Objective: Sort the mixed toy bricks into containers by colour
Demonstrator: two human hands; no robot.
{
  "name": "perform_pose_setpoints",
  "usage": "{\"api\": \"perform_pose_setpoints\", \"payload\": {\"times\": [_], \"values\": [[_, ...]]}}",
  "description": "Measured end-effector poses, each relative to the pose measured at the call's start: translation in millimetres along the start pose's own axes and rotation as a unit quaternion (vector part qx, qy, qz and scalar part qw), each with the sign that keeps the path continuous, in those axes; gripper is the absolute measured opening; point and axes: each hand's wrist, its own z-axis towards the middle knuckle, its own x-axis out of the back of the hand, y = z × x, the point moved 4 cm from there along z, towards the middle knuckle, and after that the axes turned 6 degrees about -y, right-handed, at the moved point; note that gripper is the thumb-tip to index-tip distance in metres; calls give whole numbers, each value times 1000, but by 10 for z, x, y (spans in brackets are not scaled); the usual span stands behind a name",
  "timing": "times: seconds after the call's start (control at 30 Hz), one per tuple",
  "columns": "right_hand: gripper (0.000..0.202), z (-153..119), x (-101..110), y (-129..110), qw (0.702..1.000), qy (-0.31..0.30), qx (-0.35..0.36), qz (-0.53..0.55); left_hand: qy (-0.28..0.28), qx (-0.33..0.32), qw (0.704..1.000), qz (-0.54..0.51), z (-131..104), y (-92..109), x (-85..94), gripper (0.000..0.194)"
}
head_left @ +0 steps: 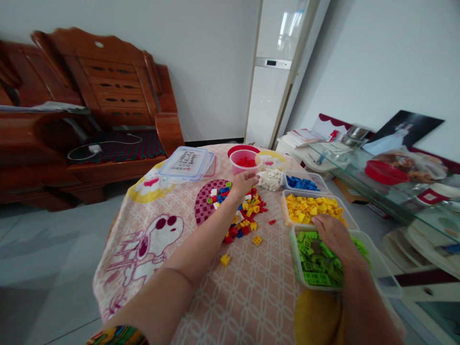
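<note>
Overhanging 2 box rims (293,228), right hand (332,235); half-curled by white bricks (271,180), left hand (244,183); grips unclear

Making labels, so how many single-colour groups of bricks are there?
5: red bricks in the round tub, white bricks right of it, then blue bricks, yellow bricks and green bricks in plastic boxes along the right side. Others may be hidden.

Loose bricks (249,211) on patterned tablecloth (251,287).

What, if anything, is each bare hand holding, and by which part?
It cannot be told whether the left hand or the right hand, near yellow plastic toy bricks, holds anything.
</note>
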Motion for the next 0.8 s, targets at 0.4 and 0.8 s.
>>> {"api": "perform_pose_setpoints", "payload": {"times": [0.4,0.8], "values": [[39,4,19,-3,1000,-15,-4,0,-211,11,902,376,-269,533,269,10],[38,10,17,-15,1000,-16,-8,-22,-305,85,587,745,-700,607,-96,37]]}}
